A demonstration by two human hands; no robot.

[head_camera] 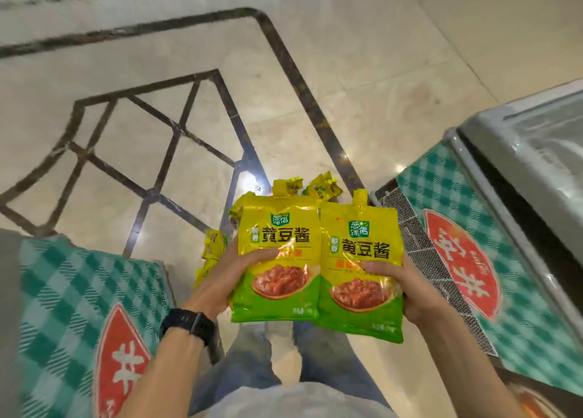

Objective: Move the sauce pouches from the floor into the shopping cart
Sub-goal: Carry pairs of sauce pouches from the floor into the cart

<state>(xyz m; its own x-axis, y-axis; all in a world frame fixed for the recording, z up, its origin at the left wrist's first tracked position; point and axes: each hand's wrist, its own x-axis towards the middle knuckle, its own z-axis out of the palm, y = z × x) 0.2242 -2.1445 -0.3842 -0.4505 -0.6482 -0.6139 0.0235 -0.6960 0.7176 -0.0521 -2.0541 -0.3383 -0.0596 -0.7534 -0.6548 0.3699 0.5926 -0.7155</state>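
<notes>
Two yellow-and-green sauce pouches, one in each hand, are held clear of the floor (pixel 315 86) in a shop aisle. My left hand (pixel 227 279) grips the left pouch (pixel 280 260), thumb curled across its front and fingers behind. My right hand (pixel 407 288) holds the right pouch (pixel 362 269) the same way, thumb over the label. The pair sit side by side with their edges touching, spouts pointing away from me. A black watch (pixel 192 321) is on my left wrist.

More pouches (pixel 321 189) lie in a loose heap on the floor under and beyond the pair, near the foot of the right-hand freezer (pixel 473 244). A few others (pixel 211 250) lie just beside the left-hand freezer (pixel 79 291).

The pick-up looks done, so the step in hand is the carry. The shopping cart is not in view, and what it holds cannot be told. The next move likely calls for turning to find it, then lowering both soft bags in without letting either slip. The heap suggests several more trips remain. The right-hand freezer has a glass lid (pixel 536 140), and whatever lies beneath it is too blurred to make out
</notes>
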